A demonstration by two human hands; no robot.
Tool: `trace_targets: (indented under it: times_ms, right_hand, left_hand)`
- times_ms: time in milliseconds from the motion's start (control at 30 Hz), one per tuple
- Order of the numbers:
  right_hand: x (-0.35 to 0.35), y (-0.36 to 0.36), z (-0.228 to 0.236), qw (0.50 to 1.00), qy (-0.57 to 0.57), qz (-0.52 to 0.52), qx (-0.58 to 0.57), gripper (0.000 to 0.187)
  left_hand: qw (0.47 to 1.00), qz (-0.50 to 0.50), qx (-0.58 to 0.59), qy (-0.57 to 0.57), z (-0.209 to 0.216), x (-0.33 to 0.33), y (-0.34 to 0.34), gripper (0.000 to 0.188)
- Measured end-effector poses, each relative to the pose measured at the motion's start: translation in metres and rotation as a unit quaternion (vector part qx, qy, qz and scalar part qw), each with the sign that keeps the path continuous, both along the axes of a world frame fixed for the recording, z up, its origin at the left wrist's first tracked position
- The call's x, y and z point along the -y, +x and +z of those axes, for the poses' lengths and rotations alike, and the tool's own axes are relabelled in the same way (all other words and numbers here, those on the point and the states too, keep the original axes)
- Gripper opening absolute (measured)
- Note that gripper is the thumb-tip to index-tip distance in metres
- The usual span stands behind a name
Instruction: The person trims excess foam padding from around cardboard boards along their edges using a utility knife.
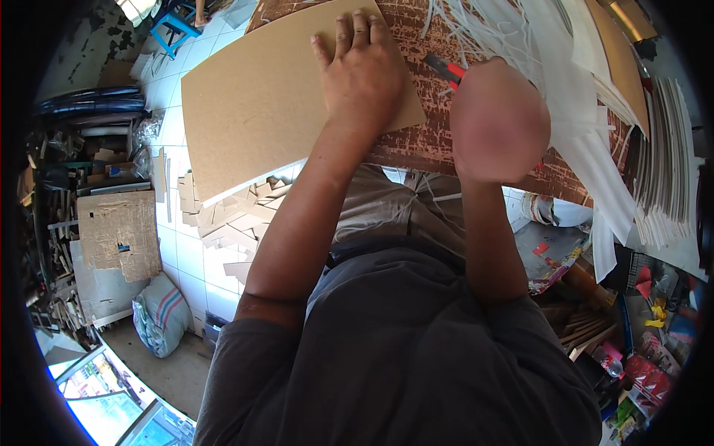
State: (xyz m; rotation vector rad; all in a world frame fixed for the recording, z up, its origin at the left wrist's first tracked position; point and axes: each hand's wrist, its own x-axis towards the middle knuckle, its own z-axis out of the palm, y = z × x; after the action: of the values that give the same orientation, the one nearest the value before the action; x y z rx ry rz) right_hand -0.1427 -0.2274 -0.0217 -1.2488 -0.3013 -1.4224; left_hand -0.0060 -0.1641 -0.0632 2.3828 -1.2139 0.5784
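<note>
A large brown cardboard sheet [253, 97] lies partly on a worn red-brown table [428, 152], its left part sticking out past the table's edge. My left hand [362, 70] rests flat on the sheet near its right side, fingers spread. To the right of the sheet, my right hand [500, 119] is raised above the table and closed round a red and black utility knife [445, 68]. The knife's dark front end points to the upper left, apart from the sheet. Motion smears the right hand somewhat, and it hides most of the knife.
Thin white strips [483, 30] and wide white foam sheets [569, 97] cover the table's right part. A stack of pale boards [669, 163] stands at the far right. Cardboard offcuts [238, 219] lie below the sheet's left side. A blue stool [175, 28] stands at the upper left.
</note>
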Motion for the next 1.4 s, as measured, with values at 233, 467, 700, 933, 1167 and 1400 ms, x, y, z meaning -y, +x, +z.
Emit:
trace_targets:
  times_ms: [233,467,700,933,1167,1400]
  right_hand:
    - [-0.003,0.003,-0.008,0.999,0.023,0.031,-0.016,0.019]
    - [-0.006,0.004,-0.012,0.999,0.025,0.041,-0.014,0.016]
    - [-0.015,-0.001,-0.019,0.997,0.056,0.054,0.013,0.012]
    - [-0.02,-0.009,-0.025,1.0,0.003,0.006,-0.026,0.016]
    - [-0.031,-0.02,-0.024,0.999,-0.009,-0.013,-0.045,0.018]
    - [-0.041,-0.035,-0.027,0.997,-0.02,-0.013,-0.074,0.023]
  left_hand:
    - [1.0,-0.011,-0.019,0.01,0.007,0.001,-0.001,0.048]
    - [1.0,-0.006,-0.015,0.02,0.008,0.002,-0.002,0.049]
    - [1.0,-0.01,-0.012,0.023,0.007,0.001,-0.001,0.05]
    - [0.999,-0.003,-0.018,0.031,0.008,0.002,-0.003,0.051]
    - [0.999,-0.004,-0.011,0.038,0.009,0.002,-0.005,0.05]
    - [0.999,0.0,-0.005,0.038,0.009,0.003,-0.004,0.05]
